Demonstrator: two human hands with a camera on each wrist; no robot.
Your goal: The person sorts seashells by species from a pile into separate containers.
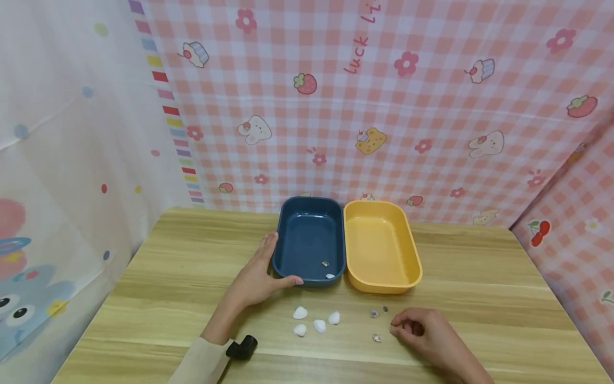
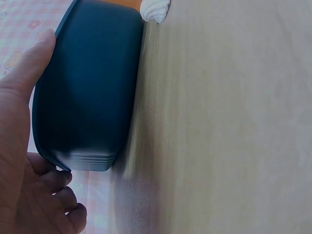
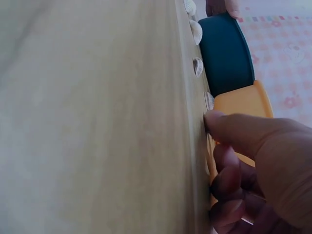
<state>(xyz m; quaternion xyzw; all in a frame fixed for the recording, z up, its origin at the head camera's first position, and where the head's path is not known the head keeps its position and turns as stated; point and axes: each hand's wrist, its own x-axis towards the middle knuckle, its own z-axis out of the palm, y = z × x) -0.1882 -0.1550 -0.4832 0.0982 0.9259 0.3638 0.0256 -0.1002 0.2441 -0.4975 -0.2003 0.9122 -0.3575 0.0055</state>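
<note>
My left hand (image 1: pixel 256 277) grips the near left corner of a dark blue tray (image 1: pixel 309 242), thumb on its front rim and fingers along its left side. Two small shells (image 1: pixel 325 264) lie inside, near the tray's front. On the table before it are several white ribbed shells (image 1: pixel 319 326). My right hand (image 1: pixel 431 333) is low over the table to the right, thumb and forefinger pinching a small shell, mostly hidden by the fingertips. Just left of those fingertips lie small brownish spiral shells (image 1: pixel 376 338) and round ones (image 1: pixel 374 313).
A yellow tray (image 1: pixel 384 288) stands right against the blue one. Behind both hangs a pink checked cloth (image 1: pixel 336 106). A black object (image 1: pixel 242 348) sits at my left wrist. The wood-grain table (image 1: pixel 479 277) extends to both sides.
</note>
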